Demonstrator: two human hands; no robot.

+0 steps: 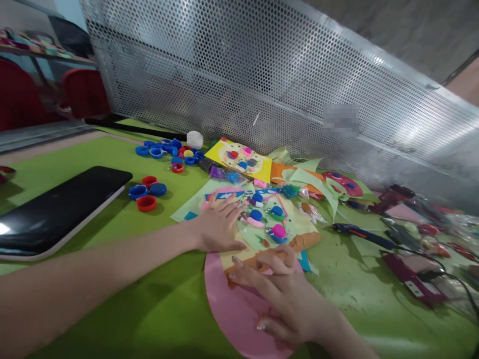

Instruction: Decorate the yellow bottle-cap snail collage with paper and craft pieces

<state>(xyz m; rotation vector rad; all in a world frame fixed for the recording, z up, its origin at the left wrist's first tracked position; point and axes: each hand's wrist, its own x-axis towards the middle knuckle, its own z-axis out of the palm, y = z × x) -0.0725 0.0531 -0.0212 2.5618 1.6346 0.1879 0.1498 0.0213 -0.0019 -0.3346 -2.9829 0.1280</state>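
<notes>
My left hand (215, 227) lies flat with fingers spread on the left side of a craft picture. On that picture's pale paper (297, 219) sit blue bottle caps (256, 215) and a pink bottle cap (279, 231), each with coloured clay about it. Along its near edge runs a strip of brown clay (307, 241). My right hand (290, 294) is over the near end of this strip, fingers bent and apart, with fingertips touching the clay. Beneath the picture, a rounded pink sheet (230, 324) sticks out toward me. Part of the strip is hidden under my right fingers.
A large black phone-like device (67, 209) lies at left beside red and blue caps (146, 203). More caps (164, 148) and a yellow card (258, 169) are farther back. At right are a glue gun (362, 235), cords and a maroon power strip (413, 279). Perforated metal (224, 75) stands behind.
</notes>
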